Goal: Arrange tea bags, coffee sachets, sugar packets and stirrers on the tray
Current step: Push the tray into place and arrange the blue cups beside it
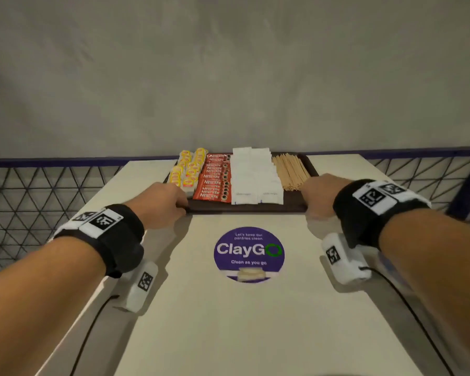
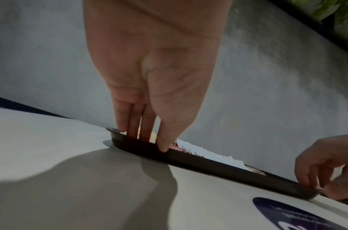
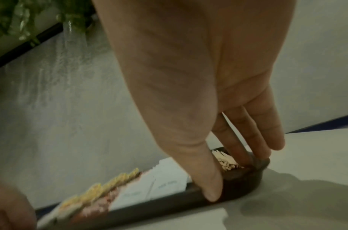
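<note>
Both hands on the near edge of the tray [image 1: 244, 207], near to far: ClayGo sticker [image 1: 248, 253] on the table [image 1: 255, 321], then my left hand [image 1: 162, 202] at the near-left corner and right hand [image 1: 320, 195] at the near-right. Each pinches the rim, thumb on the outer wall, fingers [image 2: 134, 123] over the lip. Tray is loaded, left to right: tea bags [image 1: 187, 169], Nescafe sachets [image 1: 213, 180], sugar packets [image 1: 255, 177], wooden stirrers [image 1: 291, 170]. Looks arranged. Risk: uneven push or lift tilts the tray, so loose stirrers roll and the stacks slide. Far rim already sits at the table's far edge.
</note>
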